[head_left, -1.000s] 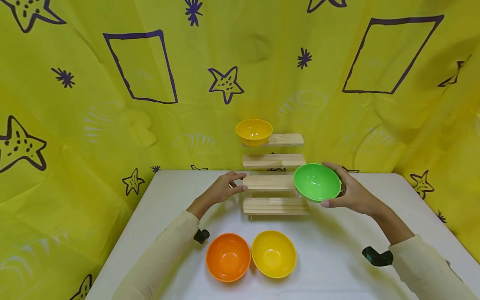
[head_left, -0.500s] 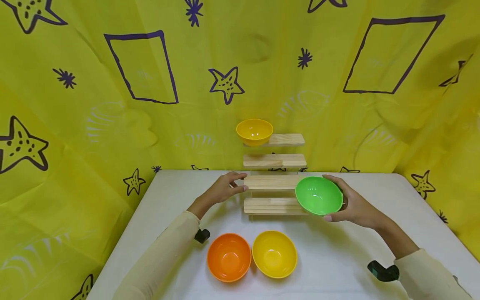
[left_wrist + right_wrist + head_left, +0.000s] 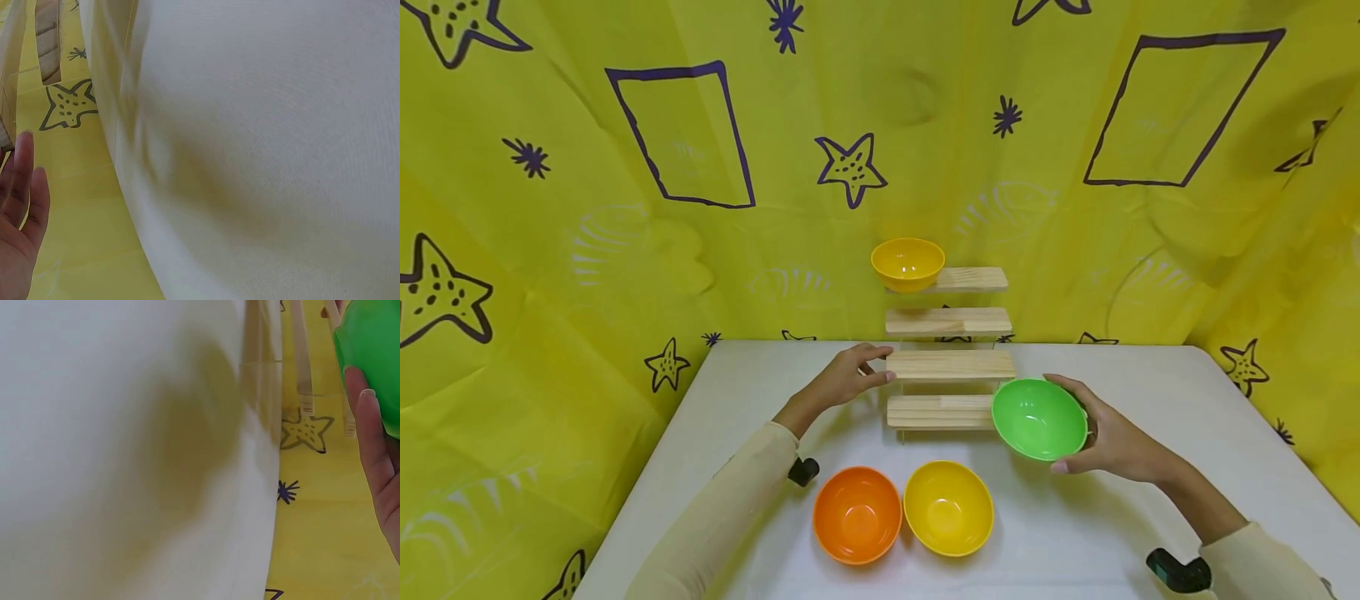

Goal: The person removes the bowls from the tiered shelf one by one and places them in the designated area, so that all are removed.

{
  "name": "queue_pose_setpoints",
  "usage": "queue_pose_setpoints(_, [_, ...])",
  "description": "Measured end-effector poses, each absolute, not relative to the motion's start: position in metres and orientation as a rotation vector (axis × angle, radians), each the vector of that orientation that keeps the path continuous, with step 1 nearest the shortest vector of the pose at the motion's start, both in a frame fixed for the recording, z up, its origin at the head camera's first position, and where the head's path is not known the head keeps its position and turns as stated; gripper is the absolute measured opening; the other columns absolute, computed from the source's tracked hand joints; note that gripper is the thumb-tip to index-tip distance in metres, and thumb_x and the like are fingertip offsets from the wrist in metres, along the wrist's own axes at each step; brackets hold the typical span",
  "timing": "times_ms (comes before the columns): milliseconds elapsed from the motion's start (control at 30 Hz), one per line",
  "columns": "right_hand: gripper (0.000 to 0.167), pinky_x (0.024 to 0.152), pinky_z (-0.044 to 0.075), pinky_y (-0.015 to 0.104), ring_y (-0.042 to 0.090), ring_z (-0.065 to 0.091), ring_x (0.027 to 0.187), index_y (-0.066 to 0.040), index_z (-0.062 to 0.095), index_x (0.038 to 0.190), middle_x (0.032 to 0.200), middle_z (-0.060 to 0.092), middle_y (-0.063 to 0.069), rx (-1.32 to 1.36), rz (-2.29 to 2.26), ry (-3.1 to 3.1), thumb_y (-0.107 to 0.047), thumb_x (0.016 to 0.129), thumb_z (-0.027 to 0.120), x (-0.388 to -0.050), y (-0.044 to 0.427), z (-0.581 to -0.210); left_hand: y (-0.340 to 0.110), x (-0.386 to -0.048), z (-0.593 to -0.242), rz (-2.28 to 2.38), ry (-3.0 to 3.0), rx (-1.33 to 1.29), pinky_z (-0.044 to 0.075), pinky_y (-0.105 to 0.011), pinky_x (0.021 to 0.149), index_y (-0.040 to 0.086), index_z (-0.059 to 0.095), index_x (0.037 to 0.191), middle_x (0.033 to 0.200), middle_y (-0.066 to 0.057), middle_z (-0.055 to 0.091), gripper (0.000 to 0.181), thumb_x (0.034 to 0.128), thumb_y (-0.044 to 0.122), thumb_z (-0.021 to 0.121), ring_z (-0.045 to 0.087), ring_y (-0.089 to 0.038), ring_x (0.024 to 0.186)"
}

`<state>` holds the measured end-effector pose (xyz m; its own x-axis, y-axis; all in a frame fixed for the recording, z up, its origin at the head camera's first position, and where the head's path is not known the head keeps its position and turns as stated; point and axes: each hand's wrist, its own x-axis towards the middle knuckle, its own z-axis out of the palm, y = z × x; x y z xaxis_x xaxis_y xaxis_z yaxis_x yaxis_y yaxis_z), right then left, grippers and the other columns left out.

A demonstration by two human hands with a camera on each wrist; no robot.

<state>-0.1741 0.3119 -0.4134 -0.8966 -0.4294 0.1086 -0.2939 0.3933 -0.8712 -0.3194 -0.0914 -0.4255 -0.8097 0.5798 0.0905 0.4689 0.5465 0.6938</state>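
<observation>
In the head view we lose the right end of the lowest board (image 3: 940, 412) behind the green bowl (image 3: 1039, 419); the 2 sleeves (image 3: 722, 508) and the table (image 3: 1075, 558) run off the bottom. Our wrist views crop the left hand (image 3: 19, 219), right hand (image 3: 377, 456) and green bowl.

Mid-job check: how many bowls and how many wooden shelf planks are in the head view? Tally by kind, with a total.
Bowls: 4 (green bowl, orange bowl, yellow bowl, yellow-orange bowl)
Wooden planks: 4 (top plank, upper-middle plank, lower-middle plank, bottom plank)
Total: 8
</observation>
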Motion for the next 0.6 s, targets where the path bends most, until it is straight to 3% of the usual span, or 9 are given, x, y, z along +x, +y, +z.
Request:
queue_pose_setpoints(300, [0.111,0.078,0.059,0.034,0.016,0.064,0.103,-0.011,0.015,0.160,0.143,0.033,0.031,-0.632,-1.532,2.415,0.000,0.074,0.084,-0.165,0.312,-0.422,-0.092,-0.319,-0.425,1.106,2.628,0.903,0.056,-0.030,0.079,0.013,0.051,0.149,0.140,-0.012,0.057,0.057,0.0980,0.034,0.067,0.064,-0.025,0.104])
queue_pose_setpoints(600, [0.110,0.078,0.058,0.032,0.012,0.062,0.104,-0.011,0.020,0.158,0.142,0.038,0.026,-0.633,-1.489,2.459,-0.004,0.071,0.087,-0.158,0.315,-0.432,-0.092,-0.319,-0.425,1.115,2.625,0.904,0.056,-0.030,0.077,0.011,0.052,0.148,0.140,-0.013,0.057,0.056,0.0986,0.034,0.066,0.065,-0.025,0.103])
